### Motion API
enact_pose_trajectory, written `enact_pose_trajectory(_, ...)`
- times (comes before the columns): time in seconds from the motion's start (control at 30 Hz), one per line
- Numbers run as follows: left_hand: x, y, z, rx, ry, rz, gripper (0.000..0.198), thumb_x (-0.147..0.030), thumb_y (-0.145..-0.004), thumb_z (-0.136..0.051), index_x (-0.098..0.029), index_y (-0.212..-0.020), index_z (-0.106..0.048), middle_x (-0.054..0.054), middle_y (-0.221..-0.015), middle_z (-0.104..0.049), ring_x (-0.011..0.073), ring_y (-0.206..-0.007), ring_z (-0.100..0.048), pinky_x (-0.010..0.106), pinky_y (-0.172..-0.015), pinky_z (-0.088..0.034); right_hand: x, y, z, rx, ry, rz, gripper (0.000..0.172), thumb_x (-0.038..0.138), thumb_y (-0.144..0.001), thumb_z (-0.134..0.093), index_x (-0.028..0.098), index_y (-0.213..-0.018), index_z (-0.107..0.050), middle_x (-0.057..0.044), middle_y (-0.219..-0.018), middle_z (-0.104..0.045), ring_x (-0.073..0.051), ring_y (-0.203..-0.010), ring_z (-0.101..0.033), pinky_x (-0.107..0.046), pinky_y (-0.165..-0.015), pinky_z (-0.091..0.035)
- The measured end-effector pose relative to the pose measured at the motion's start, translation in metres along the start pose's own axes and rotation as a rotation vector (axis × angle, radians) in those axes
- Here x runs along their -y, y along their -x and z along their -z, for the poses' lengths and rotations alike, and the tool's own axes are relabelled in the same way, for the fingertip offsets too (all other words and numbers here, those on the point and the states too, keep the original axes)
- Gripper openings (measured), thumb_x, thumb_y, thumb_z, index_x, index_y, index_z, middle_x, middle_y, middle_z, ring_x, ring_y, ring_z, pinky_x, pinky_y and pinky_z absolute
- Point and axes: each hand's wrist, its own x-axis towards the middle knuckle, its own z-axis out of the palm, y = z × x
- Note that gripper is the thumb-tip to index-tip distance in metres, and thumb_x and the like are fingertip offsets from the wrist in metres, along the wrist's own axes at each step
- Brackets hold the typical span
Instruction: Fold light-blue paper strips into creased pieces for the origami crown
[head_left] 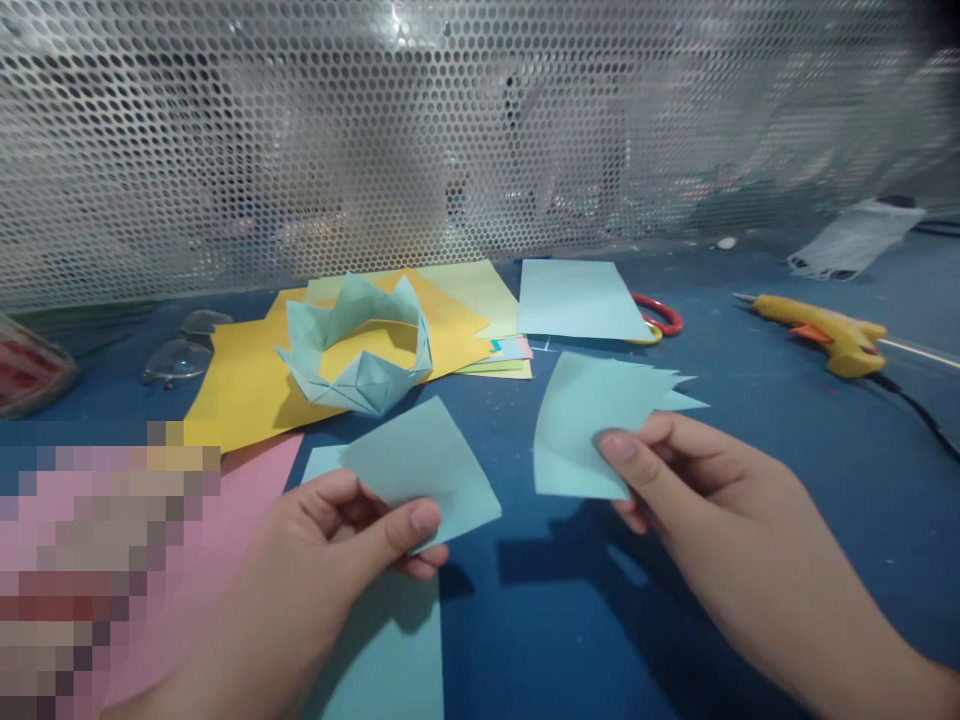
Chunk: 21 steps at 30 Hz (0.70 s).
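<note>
Loosely, left hand [330, 560] pinches teal square [427, 465], right hand [712, 510] teal stack [585, 420]

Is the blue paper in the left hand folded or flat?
Flat: the blue paper pinched in the left hand is one slightly curved sheet, no crease showing. The right hand holds separate paper pieces.

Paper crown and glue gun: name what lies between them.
Head view: stacked coloured sheets, a light blue sheet and red-handled scissors lie between paper crown and glue gun.
</note>
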Motion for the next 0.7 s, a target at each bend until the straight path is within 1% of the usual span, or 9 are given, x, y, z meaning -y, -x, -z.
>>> enact_pose_trajectory(0.07,-0.003,-0.003,-0.002,0.012,0.015,-0.013,0.046,-0.054,-0.065,-0.107,-0.027,-0.058,-0.070,-0.006,-0.057,-0.072,0.0068,-0.049,-0.055,0.017,-0.047,-0.039,0.003,-0.002,0.002,-0.033,0.000,0.024,0.035,0.054,-0.086,-0.077,0.032,-0.061,-0.065,0.004,-0.046,-0.057,-0.016,-0.038,-0.058,-0.022,-0.036,-0.046)
enact_pose_trajectory(0.13,-0.004,-0.004,-0.004,0.058,0.017,-0.031,0.036,-0.046,-0.066,-0.106,-0.027,-0.063,-0.076,-0.005,-0.061,-0.075,0.0075,-0.052,-0.060,0.016,-0.051,-0.045,0.006,0.000,0.003,-0.039,0.012,0.056,0.034,0.050,-0.083,-0.078,0.032,-0.057,-0.064,0.004,-0.046,-0.056,-0.015,-0.038,-0.055,-0.023,-0.036,-0.045)
enact_pose_trajectory(0.23,-0.006,-0.003,-0.006,0.156,0.037,-0.047,0.028,-0.036,-0.063,-0.106,-0.025,-0.066,-0.080,-0.002,-0.063,-0.077,0.0091,-0.056,-0.065,0.016,-0.055,-0.051,0.006,0.006,0.002,0.082,0.043,0.096,0.034,0.042,-0.086,-0.079,0.031,-0.056,-0.066,0.005,-0.047,-0.057,-0.014,-0.041,-0.051,-0.022,-0.040,-0.046)
enact_pose_trajectory(0.33,-0.008,0.003,-0.011,0.226,0.068,-0.041,0.023,-0.030,-0.062,-0.106,-0.025,-0.069,-0.084,-0.002,-0.064,-0.079,0.0084,-0.055,-0.065,0.015,-0.056,-0.051,0.002,0.011,-0.003,0.178,-0.014,0.082,0.030,0.037,-0.090,-0.078,0.031,-0.061,-0.073,0.007,-0.048,-0.056,-0.013,-0.043,-0.049,-0.021,-0.047,-0.050)
enact_pose_trajectory(0.37,-0.008,0.005,-0.013,0.240,0.080,-0.035,0.023,-0.028,-0.061,-0.106,-0.026,-0.071,-0.086,-0.003,-0.065,-0.079,0.0079,-0.055,-0.064,0.015,-0.056,-0.051,0.001,0.013,-0.004,0.182,-0.045,0.073,0.028,0.037,-0.088,-0.078,0.032,-0.062,-0.075,0.007,-0.049,-0.058,-0.013,-0.044,-0.051,-0.021,-0.049,-0.052)
enact_pose_trajectory(0.43,-0.008,0.009,-0.016,0.246,0.110,-0.032,0.026,-0.025,-0.057,-0.109,-0.029,-0.071,-0.088,-0.005,-0.063,-0.078,0.0068,-0.055,-0.061,0.013,-0.056,-0.048,0.001,0.014,-0.007,0.198,-0.082,0.056,0.022,0.036,-0.085,-0.080,0.032,-0.064,-0.080,0.005,-0.055,-0.069,-0.014,-0.050,-0.062,-0.019,-0.054,-0.057)
enact_pose_trajectory(0.53,-0.006,0.014,-0.019,0.231,0.111,-0.032,0.028,-0.030,-0.055,-0.111,-0.031,-0.071,-0.088,-0.006,-0.065,-0.078,0.0083,-0.061,-0.062,0.014,-0.061,-0.050,0.006,0.014,-0.009,0.309,-0.129,-0.010,0.010,0.036,-0.082,-0.081,0.033,-0.078,-0.090,0.002,-0.075,-0.086,-0.017,-0.065,-0.080,-0.019,-0.060,-0.062)
enact_pose_trajectory(0.63,-0.006,0.015,-0.017,0.260,-0.006,-0.027,0.028,-0.039,-0.059,-0.110,-0.029,-0.069,-0.086,-0.005,-0.070,-0.079,0.0130,-0.070,-0.068,0.018,-0.069,-0.055,0.011,0.015,-0.009,0.371,-0.155,-0.008,0.012,0.035,-0.082,-0.080,0.033,-0.074,-0.088,0.003,-0.071,-0.083,-0.016,-0.064,-0.077,-0.018,-0.060,-0.061)
enact_pose_trajectory(0.7,-0.006,0.012,-0.013,0.320,-0.155,-0.093,0.026,-0.047,-0.069,-0.105,-0.030,-0.072,-0.086,-0.005,-0.072,-0.079,0.0147,-0.075,-0.071,0.018,-0.071,-0.056,0.013,0.013,-0.009,0.374,-0.118,0.017,0.018,0.037,-0.083,-0.077,0.032,-0.066,-0.082,0.002,-0.069,-0.079,-0.016,-0.064,-0.074,-0.020,-0.061,-0.060)
